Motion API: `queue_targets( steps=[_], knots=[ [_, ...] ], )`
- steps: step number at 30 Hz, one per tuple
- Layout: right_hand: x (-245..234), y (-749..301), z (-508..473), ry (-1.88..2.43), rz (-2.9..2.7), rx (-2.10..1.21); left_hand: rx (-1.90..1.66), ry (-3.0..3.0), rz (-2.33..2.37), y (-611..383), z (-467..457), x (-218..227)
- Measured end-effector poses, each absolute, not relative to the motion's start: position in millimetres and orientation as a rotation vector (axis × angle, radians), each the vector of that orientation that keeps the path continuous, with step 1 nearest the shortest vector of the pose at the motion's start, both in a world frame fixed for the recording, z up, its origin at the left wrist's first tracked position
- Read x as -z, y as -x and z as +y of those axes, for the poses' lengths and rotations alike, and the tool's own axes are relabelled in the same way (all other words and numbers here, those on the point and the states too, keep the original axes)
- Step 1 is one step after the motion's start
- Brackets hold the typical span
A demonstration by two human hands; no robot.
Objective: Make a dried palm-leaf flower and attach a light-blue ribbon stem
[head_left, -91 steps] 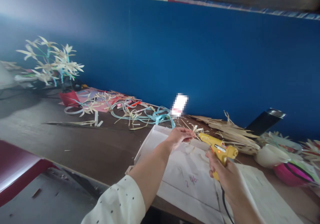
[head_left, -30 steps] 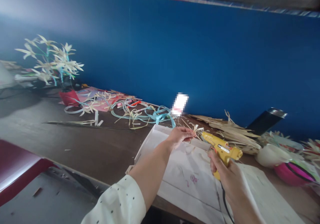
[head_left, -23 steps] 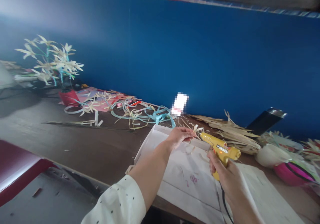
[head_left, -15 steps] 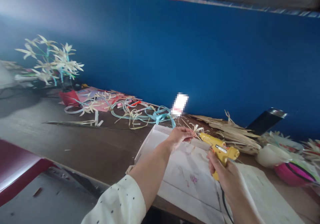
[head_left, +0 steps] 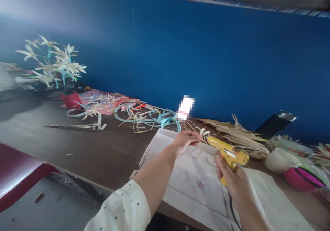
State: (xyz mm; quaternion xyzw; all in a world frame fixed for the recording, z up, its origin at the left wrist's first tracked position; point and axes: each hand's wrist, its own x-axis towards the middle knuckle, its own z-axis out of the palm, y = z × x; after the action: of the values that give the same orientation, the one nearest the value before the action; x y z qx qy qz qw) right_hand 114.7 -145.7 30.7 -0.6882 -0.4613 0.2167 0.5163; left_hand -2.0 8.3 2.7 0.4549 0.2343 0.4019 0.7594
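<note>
My right hand (head_left: 232, 176) is closed round the handle of a yellow hot glue gun (head_left: 227, 150), whose black cord hangs down past my wrist. Its nozzle points left at a small pale flower of dried strips (head_left: 204, 133). My left hand (head_left: 187, 140) pinches this flower between thumb and fingertips; the exact grip point is partly hidden. Whether the nozzle touches the flower I cannot tell. Both hands are above an open white cardboard box lid (head_left: 180, 176) with purple writing on it.
A pot of pale artificial flowers (head_left: 62, 66) stands at the left. Light blue ribbon (head_left: 165, 118) lies tangled behind the box. Dried husks (head_left: 232, 134), a dark tumbler (head_left: 274, 124), a white cup (head_left: 281, 160) and a pink pouch (head_left: 303, 179) are at the right. A blue partition (head_left: 206, 59) rises behind.
The glue gun and my right hand have shifted slightly to the right, away from the flower. My left hand keeps its place.
</note>
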Motion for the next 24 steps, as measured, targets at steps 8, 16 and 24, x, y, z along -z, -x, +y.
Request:
queue_targets(
  steps=[8,16,24],
  knots=[
    [-33.6,-111.7,-147.3,1.650,-1.075,-0.562,-0.877,-0.982,0.495,2.7,7.4,-3.8],
    [-33.0,-109.7,-147.5,1.670,-1.096,-0.591,-0.875,-0.982,0.507,3.2,6.4,-6.0],
    [-29.6,-117.8,-146.8,1.661,-1.100,-0.569,-0.878,-0.983,0.508,4.3,5.1,-7.2]
  ],
)
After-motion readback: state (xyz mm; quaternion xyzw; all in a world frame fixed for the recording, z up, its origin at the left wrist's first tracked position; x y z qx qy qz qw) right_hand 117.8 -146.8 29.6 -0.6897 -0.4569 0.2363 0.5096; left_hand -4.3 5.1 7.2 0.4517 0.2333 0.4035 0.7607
